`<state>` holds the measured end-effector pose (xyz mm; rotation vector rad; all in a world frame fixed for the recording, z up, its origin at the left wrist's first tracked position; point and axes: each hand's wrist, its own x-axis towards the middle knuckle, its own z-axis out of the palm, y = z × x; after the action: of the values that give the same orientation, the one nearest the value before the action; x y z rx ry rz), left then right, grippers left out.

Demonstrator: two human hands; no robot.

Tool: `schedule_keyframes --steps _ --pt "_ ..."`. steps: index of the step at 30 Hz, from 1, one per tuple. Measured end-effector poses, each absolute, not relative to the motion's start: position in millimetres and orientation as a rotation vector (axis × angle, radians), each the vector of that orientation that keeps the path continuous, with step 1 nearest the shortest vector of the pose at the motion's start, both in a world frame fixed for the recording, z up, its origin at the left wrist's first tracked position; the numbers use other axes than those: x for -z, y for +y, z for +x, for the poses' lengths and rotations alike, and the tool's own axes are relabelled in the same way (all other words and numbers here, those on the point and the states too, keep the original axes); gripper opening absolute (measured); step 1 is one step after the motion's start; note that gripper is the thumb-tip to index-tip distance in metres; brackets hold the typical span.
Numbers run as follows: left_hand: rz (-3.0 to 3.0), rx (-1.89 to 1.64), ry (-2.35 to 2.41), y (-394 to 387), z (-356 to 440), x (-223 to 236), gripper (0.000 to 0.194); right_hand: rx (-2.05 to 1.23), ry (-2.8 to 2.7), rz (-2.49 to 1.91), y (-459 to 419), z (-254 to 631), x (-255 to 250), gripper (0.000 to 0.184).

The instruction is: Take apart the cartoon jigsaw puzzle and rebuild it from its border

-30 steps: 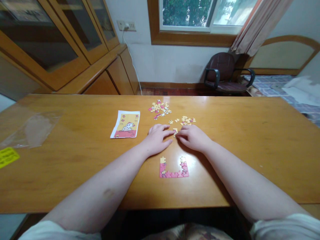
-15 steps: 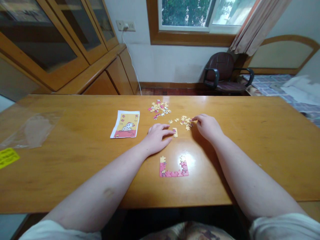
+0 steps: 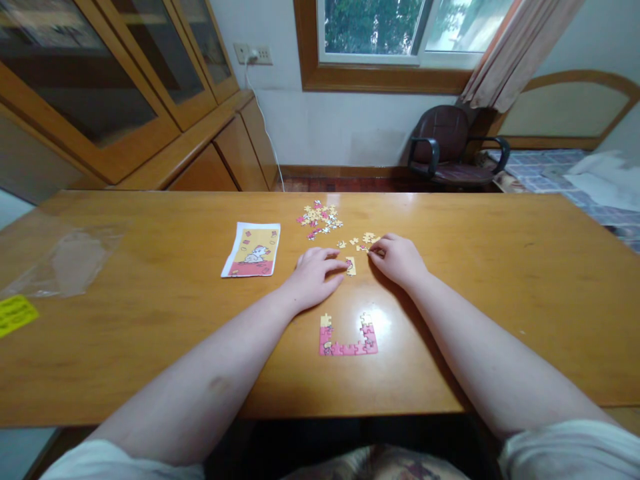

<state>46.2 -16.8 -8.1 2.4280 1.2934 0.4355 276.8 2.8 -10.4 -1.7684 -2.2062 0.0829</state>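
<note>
My left hand (image 3: 319, 275) lies on the table with its fingers spread. Its index fingertip touches a small joined section of yellow puzzle pieces (image 3: 351, 266) with a pink and dark drawing on it. To the right, my right hand (image 3: 397, 259) has thumb and index finger pinched together at the near edge of a small group of loose yellow pieces (image 3: 369, 238). A puzzle piece seems to be in that pinch, mostly hidden by the fingers. Closer to me lies a U-shaped puzzle border (image 3: 349, 349), pink below with yellow upper ends.
A larger pile of loose pieces (image 3: 320, 219) lies farther back. Left of it is a picture card (image 3: 253, 250) with a white animal. A clear plastic bag (image 3: 75, 257) and a yellow label (image 3: 17, 316) lie at the far left. Beyond the table stands an office chair (image 3: 445, 143).
My right hand went from the joined section out to the right side of the loose group, then came partway back left, closed in a pinch. My left hand has stayed in place.
</note>
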Motion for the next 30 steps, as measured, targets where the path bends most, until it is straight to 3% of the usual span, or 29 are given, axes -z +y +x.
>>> schedule_keyframes --steps 21,30 --pt "2.42 -0.458 1.323 -17.4 46.4 6.1 0.025 0.034 -2.373 -1.721 -1.9 279.7 0.7 0.02" --pt "2.422 -0.483 1.317 -18.0 46.5 8.3 0.025 -0.113 -2.641 -1.274 -30.0 257.3 -10.2 0.023"
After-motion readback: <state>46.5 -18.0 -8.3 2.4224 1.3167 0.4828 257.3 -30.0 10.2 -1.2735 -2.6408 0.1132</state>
